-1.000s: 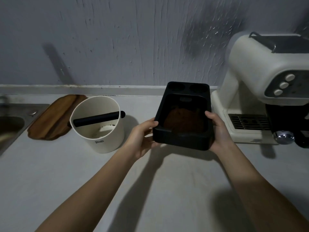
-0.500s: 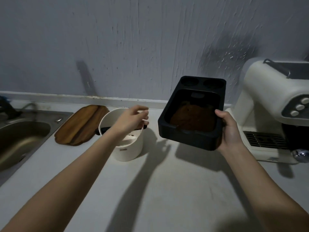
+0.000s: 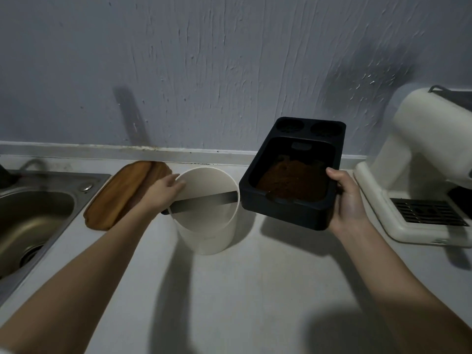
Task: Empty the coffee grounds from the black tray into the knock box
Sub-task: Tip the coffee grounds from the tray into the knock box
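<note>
A black tray point(image 3: 286, 213) with a heap of brown coffee grounds point(image 3: 290, 178) hangs above the counter, held at its right edge by my right hand point(image 3: 344, 203). It tilts slightly down toward me, and its left corner nearly meets the rim of the knock box. The white round knock box point(image 3: 207, 231), crossed by a black bar point(image 3: 204, 201), stands on the counter left of the tray. My left hand point(image 3: 163, 191) grips the box's far-left rim, fingers over the edge.
A wooden board point(image 3: 122, 194) lies behind the left hand, next to a steel sink point(image 3: 33, 215) at the left. A cream espresso machine point(image 3: 421, 175) with a drip grille stands at the right. The grey wall runs along the back of the pale counter point(image 3: 242, 290).
My left hand let go of the tray and moved left onto the knock box's rim. The tray, now held only by my right hand, rose and sits beside the box.
</note>
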`<move>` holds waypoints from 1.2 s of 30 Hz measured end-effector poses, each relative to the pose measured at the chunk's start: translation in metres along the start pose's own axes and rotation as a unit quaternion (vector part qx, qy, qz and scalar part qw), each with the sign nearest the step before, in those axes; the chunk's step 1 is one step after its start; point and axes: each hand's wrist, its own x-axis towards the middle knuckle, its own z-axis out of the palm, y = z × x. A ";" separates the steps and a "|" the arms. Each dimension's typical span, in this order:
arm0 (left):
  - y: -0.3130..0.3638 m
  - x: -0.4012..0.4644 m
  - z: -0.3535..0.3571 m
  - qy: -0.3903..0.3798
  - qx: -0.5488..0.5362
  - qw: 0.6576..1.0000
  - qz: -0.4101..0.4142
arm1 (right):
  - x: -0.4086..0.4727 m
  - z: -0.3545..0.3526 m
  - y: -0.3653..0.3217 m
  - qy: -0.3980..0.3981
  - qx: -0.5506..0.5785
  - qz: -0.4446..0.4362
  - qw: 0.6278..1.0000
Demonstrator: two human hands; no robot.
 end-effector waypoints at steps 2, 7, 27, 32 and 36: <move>-0.007 0.003 0.003 -0.017 -0.085 0.996 -0.024 | 0.002 0.004 0.004 0.008 -0.004 -0.004 1.000; -0.012 0.009 0.005 -0.028 -0.136 0.989 -0.042 | 0.008 0.011 0.010 0.026 -0.004 -0.016 1.000; 0.019 -0.057 0.063 -0.023 -0.366 0.916 -0.165 | 0.005 0.007 -0.010 0.025 -0.021 -0.034 0.999; 0.024 -0.073 0.074 -0.056 -0.329 0.930 -0.153 | 0.006 0.006 -0.009 0.087 -0.078 -0.039 0.992; 0.020 -0.070 0.075 -0.068 -0.300 0.940 -0.148 | 0.006 0.008 -0.007 0.099 -0.093 -0.037 0.990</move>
